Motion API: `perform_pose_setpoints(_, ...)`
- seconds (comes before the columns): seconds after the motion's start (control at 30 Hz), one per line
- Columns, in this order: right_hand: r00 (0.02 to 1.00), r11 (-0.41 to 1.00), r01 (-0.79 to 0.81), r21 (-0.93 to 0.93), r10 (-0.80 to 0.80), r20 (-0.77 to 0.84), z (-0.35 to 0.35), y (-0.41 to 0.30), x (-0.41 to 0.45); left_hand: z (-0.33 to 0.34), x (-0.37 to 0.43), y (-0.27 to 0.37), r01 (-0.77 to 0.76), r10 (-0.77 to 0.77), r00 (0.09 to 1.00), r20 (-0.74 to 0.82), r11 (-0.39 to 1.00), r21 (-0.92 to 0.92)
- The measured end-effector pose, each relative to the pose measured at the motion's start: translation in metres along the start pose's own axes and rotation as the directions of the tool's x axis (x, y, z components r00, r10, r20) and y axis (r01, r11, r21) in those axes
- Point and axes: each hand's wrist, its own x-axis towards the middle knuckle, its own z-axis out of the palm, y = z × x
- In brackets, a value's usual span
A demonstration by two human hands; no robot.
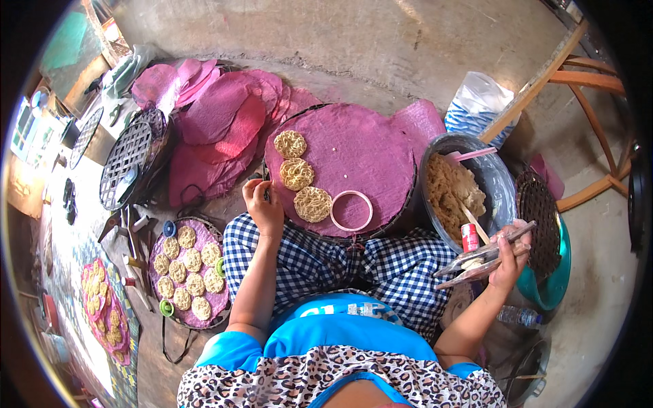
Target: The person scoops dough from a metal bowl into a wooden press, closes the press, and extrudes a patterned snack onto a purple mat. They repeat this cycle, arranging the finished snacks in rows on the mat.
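Observation:
In my right hand (510, 255) is a two-armed wooden hand press (484, 257), with a red can (470, 237) set upright in it and pale dough (472, 263) between its arms. My left hand (264, 211) curls its fingers at the left rim of a round woven tray before me. Pink mesh cloth (352, 153) covers this tray. On the cloth, a curved row of three lacy noodle-like dough discs (297, 174) follows the left side, and a pale ring mould (352, 210) lies just right of the lowest disc (312, 204).
A grey bucket (505, 188) right of the tray holds brown dough (449, 183), a pink-handled utensil (472, 153) and a wooden stick (474, 219). Left sits a smaller tray of discs (193, 278). Pink cloths (224, 112) and woven trays (125, 163) are stacked behind; a wooden frame (586, 76) stands right.

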Motion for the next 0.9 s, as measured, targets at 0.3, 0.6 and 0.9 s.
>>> perform_pose_setpoints(0.3, 0.998, 0.999, 0.038, -0.03, -0.036, 0.045, -0.002, 0.002, 0.0, -0.003, -0.016, -0.007, 0.434, -0.425, 0.901, 0.087, 0.886, -0.162)
perform_pose_setpoints(0.6, 0.995, 1.0, 0.028, 0.006, -0.028, 0.099, 0.001, 0.004, 0.002, 0.002, -0.016, -0.023, 0.629, -0.504, 0.776, 0.378, 0.653, -0.422)
perform_pose_setpoints(0.9, 0.991, 1.0, 0.025, 0.015, -0.027, 0.129, 0.03, -0.026, 0.006, 0.019, 0.049, 0.01, 0.071, -0.079, 0.997, 0.005, 0.924, 0.375)
